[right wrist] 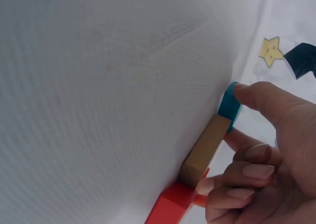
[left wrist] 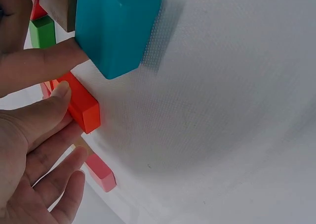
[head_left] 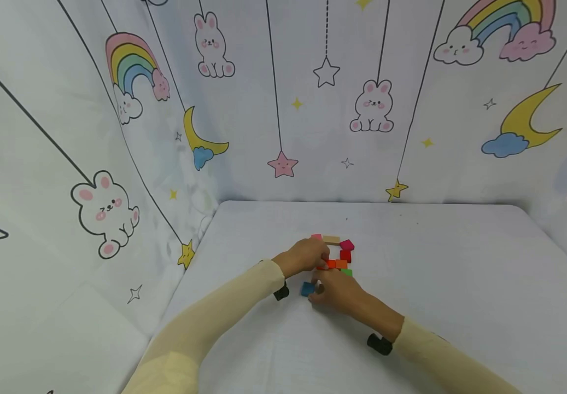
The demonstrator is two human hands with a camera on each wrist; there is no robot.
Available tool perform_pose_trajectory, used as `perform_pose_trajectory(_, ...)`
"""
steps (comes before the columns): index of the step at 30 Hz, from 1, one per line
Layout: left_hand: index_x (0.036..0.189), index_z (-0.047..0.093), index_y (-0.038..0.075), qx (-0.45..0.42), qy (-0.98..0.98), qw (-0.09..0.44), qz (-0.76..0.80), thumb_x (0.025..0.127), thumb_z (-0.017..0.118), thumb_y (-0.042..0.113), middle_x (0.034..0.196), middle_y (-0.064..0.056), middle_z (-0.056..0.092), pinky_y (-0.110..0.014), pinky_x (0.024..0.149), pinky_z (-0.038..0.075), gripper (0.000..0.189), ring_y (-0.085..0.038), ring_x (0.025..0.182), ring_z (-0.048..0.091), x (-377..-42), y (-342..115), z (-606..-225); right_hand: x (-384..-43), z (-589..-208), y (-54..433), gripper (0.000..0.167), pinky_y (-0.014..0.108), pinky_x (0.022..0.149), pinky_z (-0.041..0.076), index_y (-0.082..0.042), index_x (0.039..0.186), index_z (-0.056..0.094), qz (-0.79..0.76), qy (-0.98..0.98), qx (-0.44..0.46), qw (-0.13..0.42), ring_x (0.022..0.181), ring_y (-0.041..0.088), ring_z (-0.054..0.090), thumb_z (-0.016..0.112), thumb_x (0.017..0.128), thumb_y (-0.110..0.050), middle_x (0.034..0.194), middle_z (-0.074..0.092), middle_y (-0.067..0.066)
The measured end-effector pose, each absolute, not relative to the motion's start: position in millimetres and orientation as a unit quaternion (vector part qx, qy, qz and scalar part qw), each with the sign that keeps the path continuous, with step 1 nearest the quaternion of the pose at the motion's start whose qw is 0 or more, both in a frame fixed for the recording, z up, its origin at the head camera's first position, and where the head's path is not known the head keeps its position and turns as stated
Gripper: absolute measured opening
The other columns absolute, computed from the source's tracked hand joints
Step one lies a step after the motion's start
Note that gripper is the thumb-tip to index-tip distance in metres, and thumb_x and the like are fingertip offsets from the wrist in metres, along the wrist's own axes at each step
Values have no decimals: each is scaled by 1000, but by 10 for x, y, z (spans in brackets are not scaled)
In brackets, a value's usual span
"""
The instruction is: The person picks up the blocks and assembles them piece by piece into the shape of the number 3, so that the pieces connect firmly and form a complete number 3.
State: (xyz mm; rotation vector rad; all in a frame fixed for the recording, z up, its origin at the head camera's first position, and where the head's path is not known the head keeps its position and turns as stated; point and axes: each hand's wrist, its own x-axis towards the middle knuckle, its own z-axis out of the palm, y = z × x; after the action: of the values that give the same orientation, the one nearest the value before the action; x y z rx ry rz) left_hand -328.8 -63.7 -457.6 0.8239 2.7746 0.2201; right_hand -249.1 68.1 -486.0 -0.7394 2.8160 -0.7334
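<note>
My left hand [head_left: 307, 255] reaches in from the left. In the left wrist view its thumb and fingers pinch a red-orange block [left wrist: 85, 105]. Beside it, my right hand [head_left: 339, 291] holds a teal-blue block [head_left: 307, 289] on the table between thumb and index finger. The teal block [right wrist: 229, 105] stands at the end of a wooden block [right wrist: 203, 150], and a red block [right wrist: 170, 204] follows at the wooden one's other end. An orange block [head_left: 342, 264] lies by the red-orange one, with a green block [head_left: 346, 272] just below, partly hidden by my right hand.
Further back, a pink block [head_left: 316, 237], a tan block [head_left: 331, 240], a crimson block [head_left: 347, 245] and a red block [head_left: 345, 256] curve round as an outline. The white-covered table [head_left: 440, 273] meets a patterned cloth backdrop [head_left: 313, 126]. Dark wrist cameras [head_left: 379, 344] sit at both cuffs.
</note>
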Motion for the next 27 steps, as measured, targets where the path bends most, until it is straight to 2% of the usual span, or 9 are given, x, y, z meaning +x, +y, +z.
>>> perform_pose_trajectory(6,110,80,13,280,949,122,83,99,76,23,94,3,73,-20,69,52,15,-13,80,60,-3266,-646,-4551,-2510,-4877,700,34,26,70,57,-14,107,74,-243,936,-247,67,81,10,64,92,82,-27,88,72,-8)
perform_pose_trajectory(15,110,80,13,287,948,116,71,99,75,26,97,3,74,-21,75,54,17,-12,84,60,-3247,-653,-4540,-2521,-4903,719,33,25,67,54,-14,106,74,-238,937,-247,63,76,9,61,92,83,-28,84,70,-8)
perform_pose_trajectory(27,112,80,12,279,947,126,102,100,75,23,96,3,74,-18,68,53,17,-12,83,61,-3256,-671,-4558,-2548,-4898,712,35,25,66,54,-13,106,73,-226,940,-247,63,72,9,60,93,81,-29,80,70,-10)
